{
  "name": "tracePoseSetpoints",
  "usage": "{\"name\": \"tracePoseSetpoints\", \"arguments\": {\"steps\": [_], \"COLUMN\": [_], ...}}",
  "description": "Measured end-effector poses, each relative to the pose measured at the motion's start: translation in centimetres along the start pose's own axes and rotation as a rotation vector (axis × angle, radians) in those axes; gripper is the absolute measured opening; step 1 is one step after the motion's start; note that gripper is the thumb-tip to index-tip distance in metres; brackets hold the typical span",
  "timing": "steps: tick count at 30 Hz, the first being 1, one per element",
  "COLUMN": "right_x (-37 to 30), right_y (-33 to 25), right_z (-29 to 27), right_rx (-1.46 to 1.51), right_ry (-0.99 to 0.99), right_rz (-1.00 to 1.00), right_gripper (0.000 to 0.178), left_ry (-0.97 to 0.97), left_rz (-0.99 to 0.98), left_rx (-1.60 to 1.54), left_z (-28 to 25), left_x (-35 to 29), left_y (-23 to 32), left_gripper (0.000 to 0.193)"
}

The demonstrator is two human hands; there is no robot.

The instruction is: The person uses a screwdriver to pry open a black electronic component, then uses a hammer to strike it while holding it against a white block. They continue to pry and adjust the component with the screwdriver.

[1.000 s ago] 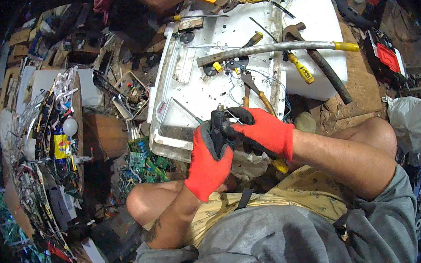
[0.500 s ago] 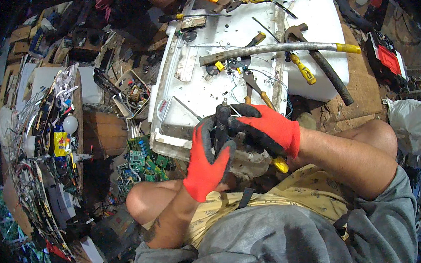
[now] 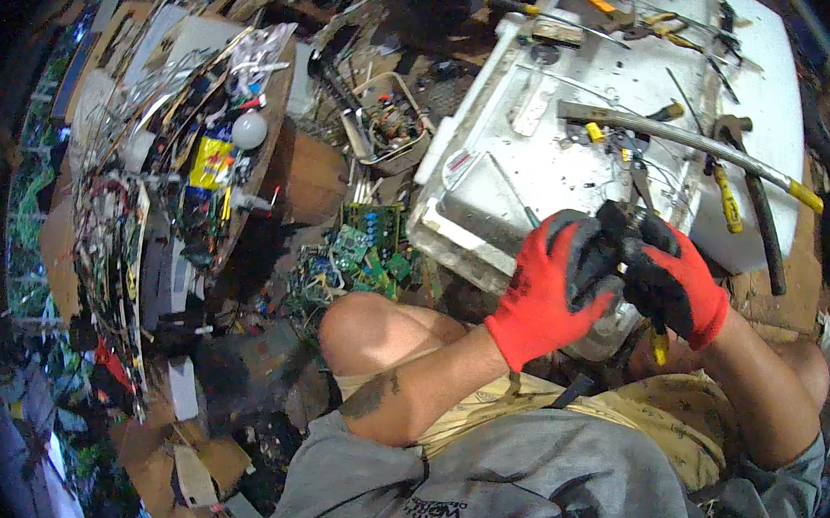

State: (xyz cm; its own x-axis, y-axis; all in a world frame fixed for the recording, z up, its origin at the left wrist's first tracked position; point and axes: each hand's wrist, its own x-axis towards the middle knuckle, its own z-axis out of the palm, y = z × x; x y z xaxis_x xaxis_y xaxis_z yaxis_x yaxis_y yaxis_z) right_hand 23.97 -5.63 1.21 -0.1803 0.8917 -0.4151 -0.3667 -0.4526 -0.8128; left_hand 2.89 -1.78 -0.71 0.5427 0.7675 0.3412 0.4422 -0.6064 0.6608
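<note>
In front of my lap, both hands wear red gloves with black palms and are close together. The fingers of my left hand (image 3: 552, 293) are curled around a small black part (image 3: 620, 221), whose kind I cannot make out. My right hand (image 3: 681, 285) closes on the same part from the other side. Below the right glove a yellow handle end (image 3: 661, 347) sticks out; whether that hand grips it is hidden. Just beyond the hands, pliers (image 3: 642, 185) lie on a white foam block (image 3: 495, 133) among thin wires.
A long metal-sheathed bar (image 3: 683, 132) with a yellow end, a hammer (image 3: 758, 200) and a yellow-handled screwdriver (image 3: 728, 203) lie on the foam. Green circuit boards (image 3: 362, 245) are heaped to its left. Farther left is a pile of strips and cables (image 3: 132, 224) with a white bulb (image 3: 249, 129).
My view has swung left, so the foam block appears farther right. The black part, which stood upright above the gloves, is now lower and mostly covered by my fingers. The other person has left view.
</note>
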Motion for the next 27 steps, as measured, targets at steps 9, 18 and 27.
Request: {"name": "tracePoseSetpoints", "arguments": {"steps": [9,18,27], "right_x": [-0.5,-0.6,3.4], "right_y": [-0.5,-0.2,0.0], "right_z": [-0.2,0.4,-0.4], "right_rx": [-0.076,-0.081,-0.389], "right_ry": [-0.067,0.123,0.219], "right_rz": [-0.141,0.011,-0.218], "right_gripper": [0.050,0.041,0.028], "left_ry": [0.003,-0.101,-0.386], "left_rz": [0.015,-0.219,-0.410], "left_rx": [-0.260,-0.307,0.177], "left_z": [-0.1,-0.5,0.3], "left_x": [0.8,0.6,1.9], "left_y": [0.9,0.8,-0.8], "left_gripper": [0.080,0.098,0.090]}}
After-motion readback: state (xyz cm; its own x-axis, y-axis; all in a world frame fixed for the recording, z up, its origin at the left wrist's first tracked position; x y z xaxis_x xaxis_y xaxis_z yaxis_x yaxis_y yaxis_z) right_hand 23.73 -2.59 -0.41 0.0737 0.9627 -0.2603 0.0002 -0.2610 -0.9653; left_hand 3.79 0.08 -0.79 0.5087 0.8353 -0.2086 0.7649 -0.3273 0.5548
